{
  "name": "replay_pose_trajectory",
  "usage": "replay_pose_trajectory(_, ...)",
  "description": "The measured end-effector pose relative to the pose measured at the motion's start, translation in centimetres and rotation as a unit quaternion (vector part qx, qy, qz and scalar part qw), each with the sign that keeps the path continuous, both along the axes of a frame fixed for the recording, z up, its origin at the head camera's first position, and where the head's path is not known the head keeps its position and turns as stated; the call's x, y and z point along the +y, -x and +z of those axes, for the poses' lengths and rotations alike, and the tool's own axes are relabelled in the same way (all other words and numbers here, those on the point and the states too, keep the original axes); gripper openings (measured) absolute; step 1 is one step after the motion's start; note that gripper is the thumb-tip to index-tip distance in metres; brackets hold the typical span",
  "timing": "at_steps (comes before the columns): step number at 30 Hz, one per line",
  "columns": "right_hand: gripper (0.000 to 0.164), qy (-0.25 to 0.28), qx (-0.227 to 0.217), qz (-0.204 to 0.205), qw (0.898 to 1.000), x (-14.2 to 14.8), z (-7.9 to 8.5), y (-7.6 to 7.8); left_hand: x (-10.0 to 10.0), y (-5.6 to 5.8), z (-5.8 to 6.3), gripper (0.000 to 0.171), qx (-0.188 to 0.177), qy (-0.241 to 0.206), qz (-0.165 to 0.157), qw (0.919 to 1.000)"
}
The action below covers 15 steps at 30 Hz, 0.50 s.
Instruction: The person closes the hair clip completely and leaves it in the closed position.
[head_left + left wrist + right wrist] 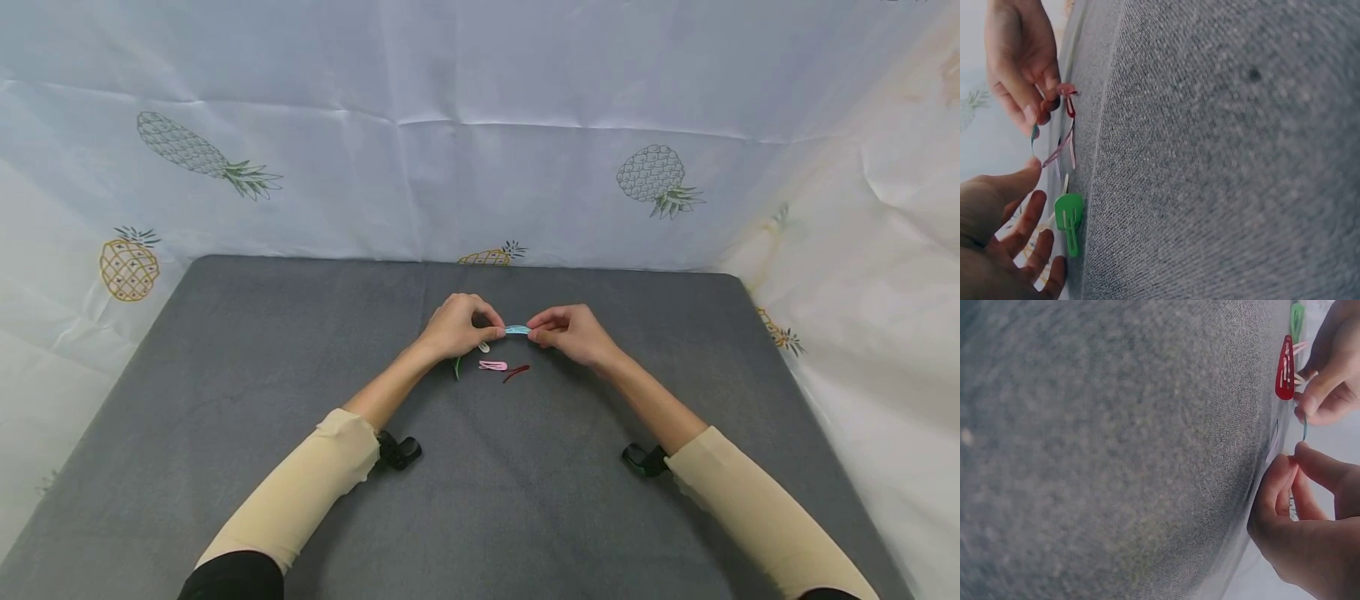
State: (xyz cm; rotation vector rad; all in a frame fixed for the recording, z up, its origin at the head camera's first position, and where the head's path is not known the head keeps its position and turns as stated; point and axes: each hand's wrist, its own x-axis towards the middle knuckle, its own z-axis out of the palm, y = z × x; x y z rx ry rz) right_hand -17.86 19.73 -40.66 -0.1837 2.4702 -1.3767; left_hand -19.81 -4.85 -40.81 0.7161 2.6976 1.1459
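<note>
While I'm watching this through the feeds from far away, I'll use the pink clip (492, 366) as my landmark, since it's lying flat near the middle of everything. The light blue clip (517, 330) is just beyond it and a bit to the right, pinched at both ends. Its long axis runs pretty much left to right, one end at each hand, roughly parallel to the pink one. Honestly can't tell which end is the hinge, the fingertips cover both.

Left hand (462, 327) is beyond the pink clip on its left, thumb and index nipping one end of the blue, other fingers loosely spread in my left wrist view. Right hand (570, 333) is beyond the pink clip on its right, same sort of thumb-and-finger pinch.

Also on the gray cloth (525, 508): a cream clip (483, 347) just behind the pink one, a green clip (456, 367) to its left pointing roughly front to back, and a dark red clip (516, 372) just right of it, slanting away to the right.
</note>
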Motion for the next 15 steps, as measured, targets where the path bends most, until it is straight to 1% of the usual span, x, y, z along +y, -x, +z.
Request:
replay_pose_trajectory(5,0.027,-0.002,0.004,0.005,1.0,0.02,-0.07,0.0,-0.05,0.04,0.04,0.01,0.001,0.008,-0.003,1.0)
replay_pose_trajectory(15,0.026,-0.006,0.003,0.003,1.0,-0.19,-0.1,-0.22,-0.17,0.21,-0.22,0.01,-0.004,0.017,-0.001,0.9998)
